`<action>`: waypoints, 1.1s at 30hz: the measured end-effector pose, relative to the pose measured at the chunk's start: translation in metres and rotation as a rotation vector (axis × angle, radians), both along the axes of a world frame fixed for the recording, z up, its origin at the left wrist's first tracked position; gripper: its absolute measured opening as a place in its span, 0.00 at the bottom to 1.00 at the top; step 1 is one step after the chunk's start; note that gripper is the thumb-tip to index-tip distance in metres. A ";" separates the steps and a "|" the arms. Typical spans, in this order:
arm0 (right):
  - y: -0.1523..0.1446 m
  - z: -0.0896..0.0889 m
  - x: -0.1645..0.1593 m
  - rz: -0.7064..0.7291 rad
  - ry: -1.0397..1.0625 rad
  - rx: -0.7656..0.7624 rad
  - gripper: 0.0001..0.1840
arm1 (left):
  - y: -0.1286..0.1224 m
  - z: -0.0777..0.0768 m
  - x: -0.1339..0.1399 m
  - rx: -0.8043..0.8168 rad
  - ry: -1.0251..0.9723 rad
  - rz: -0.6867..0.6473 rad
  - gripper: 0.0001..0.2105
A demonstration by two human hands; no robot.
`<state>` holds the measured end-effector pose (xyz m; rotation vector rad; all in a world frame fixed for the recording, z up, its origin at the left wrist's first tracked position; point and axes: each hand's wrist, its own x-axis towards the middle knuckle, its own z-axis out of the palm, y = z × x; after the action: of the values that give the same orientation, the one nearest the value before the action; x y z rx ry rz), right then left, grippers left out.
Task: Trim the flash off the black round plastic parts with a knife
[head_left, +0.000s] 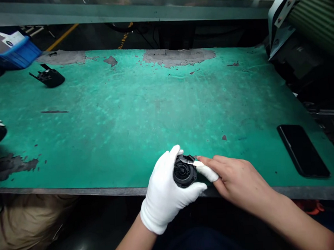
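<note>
My left hand [167, 188], in a white glove, is wrapped round a round black plastic part [183, 171] near the front edge of the table. Concentric rings and a small hub show on the part's upturned face. My right hand [233, 173] is bare except for a white cover on its thumb. Between its thumb and forefinger it pinches a small knife, whose thin silvery blade [188, 162] lies against the upper rim of the black part. Most of the knife's handle is hidden by the fingers.
A black phone [304, 150] lies at the right of the worn green table [144, 118]. Another black plastic part [49, 76] stands at the back left, near a blue bin [17, 54]. A conveyor belt [315, 16] rises at the right. At the left edge, another person's hand holds something dark.
</note>
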<state>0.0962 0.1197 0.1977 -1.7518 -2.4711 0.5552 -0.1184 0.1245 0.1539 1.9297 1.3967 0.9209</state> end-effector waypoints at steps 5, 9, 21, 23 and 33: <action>-0.006 0.009 0.006 0.077 0.032 -0.025 0.23 | -0.001 0.001 0.001 -0.029 -0.014 0.003 0.48; -0.011 0.019 0.006 0.112 -0.080 -0.026 0.24 | -0.002 0.001 0.001 -0.034 -0.005 0.008 0.48; 0.002 0.023 0.004 0.083 -0.207 0.089 0.26 | -0.001 -0.001 0.000 0.008 -0.015 0.002 0.48; -0.003 0.022 0.006 0.059 -0.064 0.006 0.23 | -0.001 -0.002 0.000 0.010 -0.019 -0.001 0.49; -0.037 0.003 -0.010 -0.076 0.235 -0.269 0.13 | -0.001 0.001 0.000 -0.003 -0.023 0.009 0.48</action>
<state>0.0867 0.0829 0.2010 -1.7384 -2.2450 1.0619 -0.1182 0.1231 0.1545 1.9057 1.3944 0.9419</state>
